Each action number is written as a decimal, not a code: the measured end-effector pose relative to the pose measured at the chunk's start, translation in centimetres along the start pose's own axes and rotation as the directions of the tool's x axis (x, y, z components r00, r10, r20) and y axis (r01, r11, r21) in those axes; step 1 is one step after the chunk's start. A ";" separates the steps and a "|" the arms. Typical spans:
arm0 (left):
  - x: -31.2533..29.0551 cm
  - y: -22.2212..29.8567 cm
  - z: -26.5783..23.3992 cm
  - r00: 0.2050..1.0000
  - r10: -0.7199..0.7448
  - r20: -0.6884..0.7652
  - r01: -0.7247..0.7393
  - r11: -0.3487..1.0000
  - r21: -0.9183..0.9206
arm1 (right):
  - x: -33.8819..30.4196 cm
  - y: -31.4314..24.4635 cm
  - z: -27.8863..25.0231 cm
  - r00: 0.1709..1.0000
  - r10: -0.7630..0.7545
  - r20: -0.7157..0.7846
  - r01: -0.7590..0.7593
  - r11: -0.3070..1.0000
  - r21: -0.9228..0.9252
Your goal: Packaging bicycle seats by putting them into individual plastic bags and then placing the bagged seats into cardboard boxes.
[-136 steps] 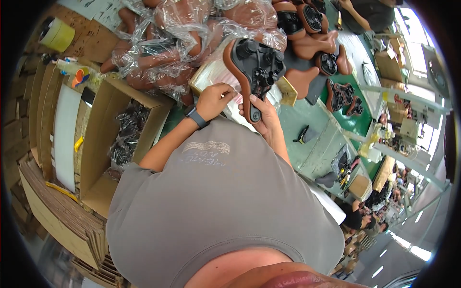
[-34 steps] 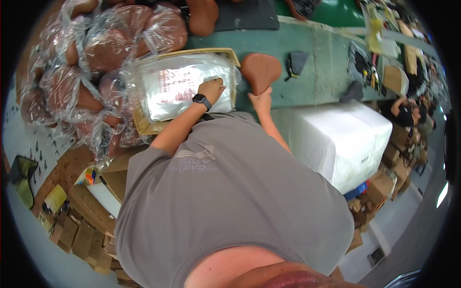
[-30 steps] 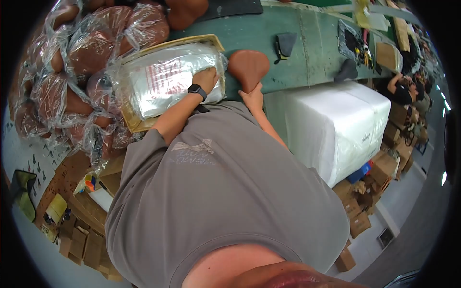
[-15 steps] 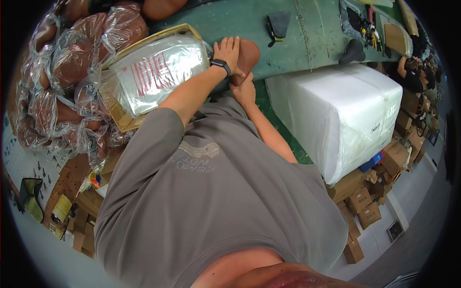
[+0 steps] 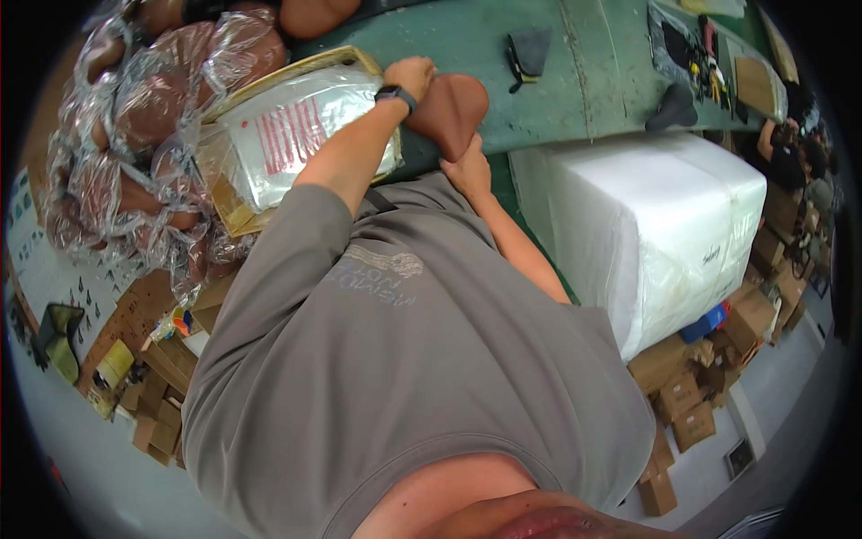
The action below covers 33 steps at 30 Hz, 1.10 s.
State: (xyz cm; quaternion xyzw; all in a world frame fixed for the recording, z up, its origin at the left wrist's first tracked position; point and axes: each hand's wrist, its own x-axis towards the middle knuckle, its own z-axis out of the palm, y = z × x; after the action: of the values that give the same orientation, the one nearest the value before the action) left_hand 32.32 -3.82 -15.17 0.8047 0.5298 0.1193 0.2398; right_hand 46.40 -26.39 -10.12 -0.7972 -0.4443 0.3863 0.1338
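A brown bicycle saddle (image 5: 455, 110) is held over the near edge of the green worktop, its narrow nose toward me. My right hand (image 5: 469, 168) is closed around that nose. At the saddle's left side is my left hand (image 5: 410, 77), its fingers curled; what they hold, if anything, is hidden. A dark watch sits on that wrist. Just left of it stands a carton (image 5: 235, 217) with a yellowish rim, holding a stack of clear plastic bags (image 5: 310, 130) with red print.
Plastic-wrapped brown saddles (image 5: 153, 112) are piled at the left. A large white wrapped block (image 5: 691, 234) stands at the right. Two black saddles (image 5: 530, 49), (image 5: 673, 108) and hand tools (image 5: 714, 72) lie on the green worktop (image 5: 485, 36). Cardboard boxes (image 5: 691, 422) are stacked beyond the block.
My left hand has slid left off the top of the saddle, and its fingers have gone from flat to curled. My right hand keeps its hold on the nose.
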 end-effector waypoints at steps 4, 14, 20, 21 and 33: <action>-7.8 4.8 -5.0 0.941 0.214 -0.262 -0.251 0.961 -0.119 | -1.0 3.6 -2.9 0.990 -0.079 -0.121 0.090 0.992 0.092; -16.0 -6.9 -1.7 0.886 -0.462 0.038 0.457 0.858 -0.234 | -4.5 4.3 -9.9 0.768 0.173 0.616 -0.571 0.620 0.538; -19.6 -5.8 -1.5 0.938 -0.283 -0.203 0.265 0.958 -0.112 | -2.0 3.0 -5.7 0.640 0.148 0.754 -0.747 0.351 0.565; -19.9 -6.6 -1.8 0.953 -0.295 -0.071 0.288 0.953 -0.090 | -2.1 1.7 -5.1 0.644 0.160 0.748 -0.747 0.342 0.570; -18.2 -6.1 0.4 0.971 -0.237 -0.009 0.227 0.941 -0.249 | -5.1 -1.2 -1.9 0.652 0.214 0.727 -0.756 0.253 0.603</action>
State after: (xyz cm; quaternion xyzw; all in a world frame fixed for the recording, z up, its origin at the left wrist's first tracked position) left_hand 20.21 -18.47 -17.53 0.6982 0.6066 0.1708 0.3398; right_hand 45.45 -29.59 -5.64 -0.5694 0.0922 0.7706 0.2710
